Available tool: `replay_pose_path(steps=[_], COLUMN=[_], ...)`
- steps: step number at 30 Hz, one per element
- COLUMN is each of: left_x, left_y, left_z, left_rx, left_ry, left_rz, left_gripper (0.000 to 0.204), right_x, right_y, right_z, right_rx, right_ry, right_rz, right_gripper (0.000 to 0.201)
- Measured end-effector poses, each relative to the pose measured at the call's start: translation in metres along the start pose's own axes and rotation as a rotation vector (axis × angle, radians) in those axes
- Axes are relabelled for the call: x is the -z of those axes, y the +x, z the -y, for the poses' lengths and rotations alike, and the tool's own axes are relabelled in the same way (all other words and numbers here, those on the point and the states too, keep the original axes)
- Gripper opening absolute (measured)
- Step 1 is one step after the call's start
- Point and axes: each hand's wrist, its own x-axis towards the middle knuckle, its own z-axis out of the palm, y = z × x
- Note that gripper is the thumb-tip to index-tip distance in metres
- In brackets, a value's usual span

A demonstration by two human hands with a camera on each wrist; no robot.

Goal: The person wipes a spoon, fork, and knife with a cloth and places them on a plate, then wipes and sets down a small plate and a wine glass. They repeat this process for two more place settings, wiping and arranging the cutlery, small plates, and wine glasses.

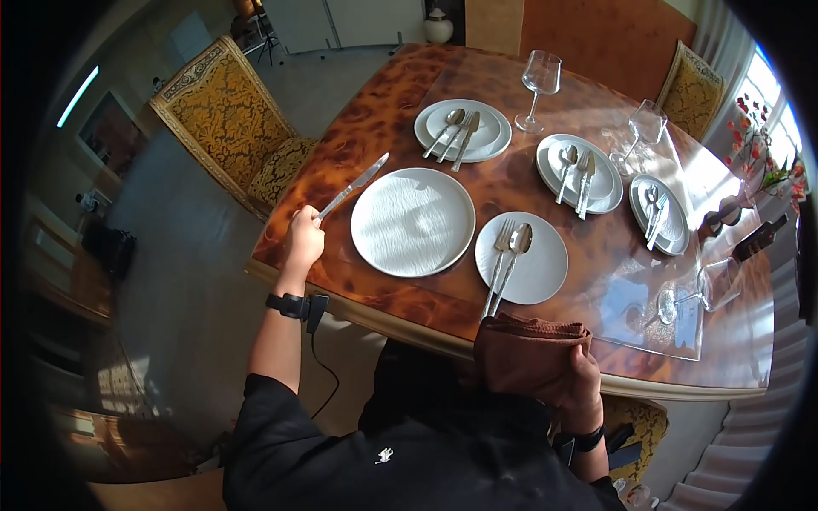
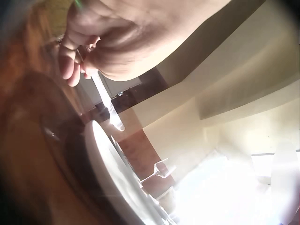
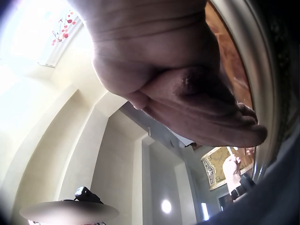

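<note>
My left hand grips a table knife by its handle at the left of a large white plate. The blade points up and away from me, and the left wrist view shows the same knife jutting out past the fingers. At the table's front edge, my right hand holds a folded brown cloth, thumb over its near side. Just beyond the cloth lies a smaller white plate bearing a fork and a spoon, their handles toward me.
Stacked plates with cutlery stand at the back, and two more such settings are on the right. An upright wine glass is at the back; other glasses are tilted or lying. A bottle sits far right.
</note>
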Motion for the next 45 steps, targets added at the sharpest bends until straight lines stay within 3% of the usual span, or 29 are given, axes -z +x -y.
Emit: replay_pose_path(steps=[2,4,6,8,12,13,16,17,20,25,28,29,32,34,36,40,45], left_x=[0.017,0.032,0.031,0.022,-0.019,-0.029,-0.028,-0.029,-0.027,-0.028,-0.024,-0.02,-0.013,-0.021,-0.042,-0.056,-0.047], left_y=[-0.021,-0.05,-0.086,-0.125,-0.182,-0.188,-0.192,-0.192,-0.185,-0.179,-0.18,-0.177,-0.179,-0.185,-0.187,-0.189,-0.185], left_z=[-0.037,-0.09,-0.119,-0.156,-0.196,-0.202,-0.21,-0.211,-0.211,-0.193,-0.186,-0.186,-0.208,-0.228,-0.233,-0.239,-0.223], left_rx=[0.107,0.14,0.031,0.06,-0.095,-0.158,0.042,0.039,0.235,0.199,0.206,0.183,-0.361,-0.578,-0.787,-0.926,-0.963], left_ry=[-0.567,-0.72,-1.006,-1.081,-0.839,-0.839,-0.771,-0.796,-0.743,-0.771,-0.967,-1.004,-0.796,-0.614,-0.465,-0.305,-0.251], left_rz=[0.164,0.334,0.535,0.684,0.949,0.871,1.041,1.061,1.23,1.271,1.016,0.956,0.479,0.168,-0.004,0.021,0.07], left_gripper=[0.007,0.009,0.011,0.012,0.012,0.014,0.016,0.018,0.02,0.025,0.028,0.032,0.034,0.04,0.046,0.058,0.064], right_x=[-0.004,-0.01,-0.022,-0.037,-0.035,-0.032,-0.022,-0.012,0.0,0.018,0.027,0.035,0.022,0.008,-0.002,-0.012,0.009], right_y=[0.005,0.014,0.027,0.038,0.042,0.042,0.036,0.034,0.027,0.014,0.006,0.006,0.009,0.012,0.011,0.007,-0.002], right_z=[0.002,0.003,0.0,-0.007,-0.022,-0.021,-0.009,-0.007,0.014,0.053,0.072,0.07,0.046,0.018,-0.004,0.001,0.033], right_rx=[-0.032,-0.063,-0.092,-0.099,-0.112,-0.109,-0.09,-0.069,0.059,0.329,0.482,0.504,0.332,0.111,-0.05,-0.134,0.011], right_ry=[-0.002,0.03,0.09,0.221,0.445,0.468,0.531,0.53,0.549,0.646,0.514,0.48,0.482,0.506,0.495,0.568,0.634], right_rz=[0.062,0.093,0.096,0.127,0.119,0.134,0.111,0.077,0.011,-0.012,0.06,0.01,-0.055,-0.036,0.067,0.155,0.055], right_gripper=[0.061,0.062,0.064,0.066,0.062,0.061,0.062,0.065,0.069,0.063,0.064,0.064,0.061,0.063,0.069,0.071,0.07])
